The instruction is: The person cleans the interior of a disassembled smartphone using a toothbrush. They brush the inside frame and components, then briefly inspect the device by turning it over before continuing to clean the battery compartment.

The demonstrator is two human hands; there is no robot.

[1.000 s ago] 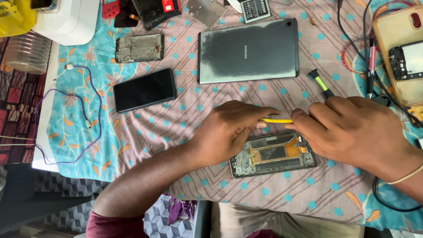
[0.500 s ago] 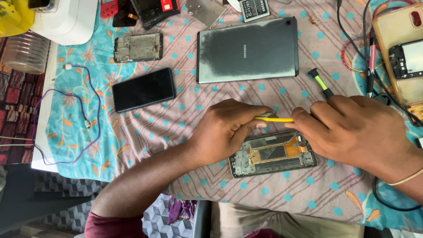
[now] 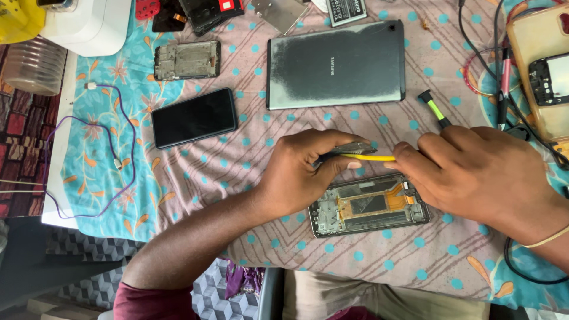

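Observation:
My left hand (image 3: 296,178) pinches a thin dark grey phone part (image 3: 351,148) just above the table. My right hand (image 3: 480,178) holds a slim yellow pry tool (image 3: 370,157), and its tip meets that part at my left fingertips. Directly below both hands an opened phone frame (image 3: 367,207) lies flat on the patterned cloth, with its orange flex cable and metal innards showing. My right hand hides the frame's right end and the tool's rear.
A grey tablet (image 3: 335,65) lies face down behind the hands, with a black phone (image 3: 194,117) to its left. A green-handled screwdriver (image 3: 434,109) lies by my right hand. Another bare phone frame (image 3: 186,60), a purple cable (image 3: 112,148), a white appliance (image 3: 89,24) and cables at right (image 3: 504,89) surround the cloth.
My left fingers have lifted the dark grey part slightly, so that it now shows above the yellow tool. Both hands stay over the opened phone frame.

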